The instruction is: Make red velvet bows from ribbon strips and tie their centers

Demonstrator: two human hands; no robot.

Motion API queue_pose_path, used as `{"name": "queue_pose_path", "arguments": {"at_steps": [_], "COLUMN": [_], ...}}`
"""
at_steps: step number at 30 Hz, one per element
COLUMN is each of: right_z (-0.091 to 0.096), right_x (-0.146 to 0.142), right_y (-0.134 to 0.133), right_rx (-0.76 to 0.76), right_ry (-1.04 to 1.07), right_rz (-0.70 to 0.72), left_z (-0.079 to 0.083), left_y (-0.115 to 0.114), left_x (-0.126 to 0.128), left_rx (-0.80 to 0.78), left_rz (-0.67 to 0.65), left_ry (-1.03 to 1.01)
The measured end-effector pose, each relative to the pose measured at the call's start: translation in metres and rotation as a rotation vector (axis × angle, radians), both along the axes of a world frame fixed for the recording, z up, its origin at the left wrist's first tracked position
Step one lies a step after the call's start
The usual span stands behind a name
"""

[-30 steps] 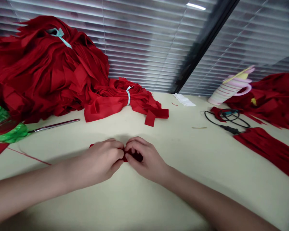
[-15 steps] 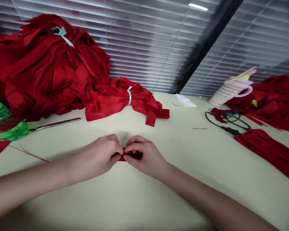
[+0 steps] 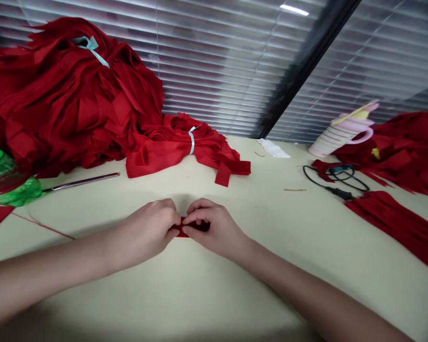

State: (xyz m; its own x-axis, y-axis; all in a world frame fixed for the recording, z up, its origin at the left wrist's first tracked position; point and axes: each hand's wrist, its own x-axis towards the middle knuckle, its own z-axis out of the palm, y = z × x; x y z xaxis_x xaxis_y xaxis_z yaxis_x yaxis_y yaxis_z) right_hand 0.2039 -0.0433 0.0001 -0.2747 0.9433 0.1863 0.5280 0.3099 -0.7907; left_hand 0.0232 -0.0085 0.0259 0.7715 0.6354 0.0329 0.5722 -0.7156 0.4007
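My left hand point(image 3: 148, 231) and my right hand point(image 3: 214, 229) meet fingertip to fingertip at the middle of the cream table point(image 3: 235, 285). Both pinch a small red fabric piece point(image 3: 185, 230), which lies low on the tabletop and is mostly hidden under the fingers. Fingers of both hands are curled closed on it.
A big heap of red fabric point(image 3: 64, 95) fills the back left, with a tied bundle of red strips point(image 3: 185, 147) beside it. Scissors point(image 3: 82, 182) and a green bottle point(image 3: 7, 183) lie at left. At right are a black cable point(image 3: 337, 180), a pink striped cup point(image 3: 342, 133) and more red fabric point(image 3: 395, 218).
Both hands stayed pinched on the red piece and shifted slightly away from me; less of the fabric shows to the left of my left hand.
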Motion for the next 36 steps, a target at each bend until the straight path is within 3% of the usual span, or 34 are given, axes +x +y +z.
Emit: {"name": "queue_pose_path", "arguments": {"at_steps": [36], "right_z": [0.0091], "right_x": [0.0002], "right_y": [0.0086], "right_rx": [-0.112], "right_ry": [-0.077], "right_rz": [0.022], "left_z": [0.0072], "left_y": [0.0086], "left_x": [0.0059], "left_rx": [-0.071], "left_rz": [0.0], "left_ry": [-0.01]}}
